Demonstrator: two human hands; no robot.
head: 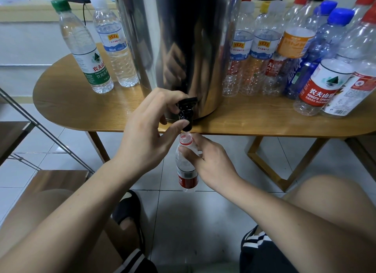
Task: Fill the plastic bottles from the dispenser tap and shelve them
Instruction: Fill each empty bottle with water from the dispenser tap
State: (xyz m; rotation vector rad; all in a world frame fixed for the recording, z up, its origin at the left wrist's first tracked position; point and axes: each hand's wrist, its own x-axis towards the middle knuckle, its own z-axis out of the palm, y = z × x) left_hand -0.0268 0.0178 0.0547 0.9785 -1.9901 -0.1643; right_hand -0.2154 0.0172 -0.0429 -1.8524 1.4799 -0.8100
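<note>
The bottle (186,162) was gripped at its shoulder by the right hand (211,162), below the table (81,101) edge, mouth set directly under the tap (186,112) to catch flow. The tap was pinched by the left hand (146,134), presumably to run it.

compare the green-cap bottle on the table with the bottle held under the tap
The green-cap bottle stands capped on the table; the held bottle is uncapped, gripped by the right hand below the tap. The green-cap bottle's label is green, the held bottle's red. Both are clear plastic.
</note>
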